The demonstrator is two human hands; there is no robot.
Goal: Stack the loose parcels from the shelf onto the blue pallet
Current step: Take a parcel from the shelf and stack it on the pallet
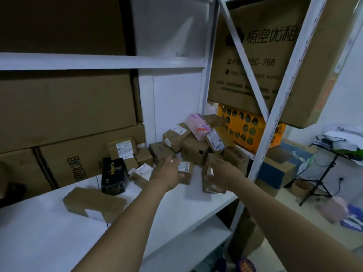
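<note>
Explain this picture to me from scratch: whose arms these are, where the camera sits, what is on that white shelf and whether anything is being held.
There is no machine here. A person wears a camera on the head, so you look forward and down along their two bare arms. The left hand and right hand are both spread open and reach toward a heap of small parcels on a white shelf. Neither hand grips anything yet; the left hovers by a small labelled brown box, though whether it touches is unclear. In the heap, a pink parcel lies on top of the brown ones. Nearer the camera, a long brown parcel lies by itself, and a black box stands behind it. Big cartons fill the back left, and an orange crate sits to the right. The pallet is not in view.
</note>
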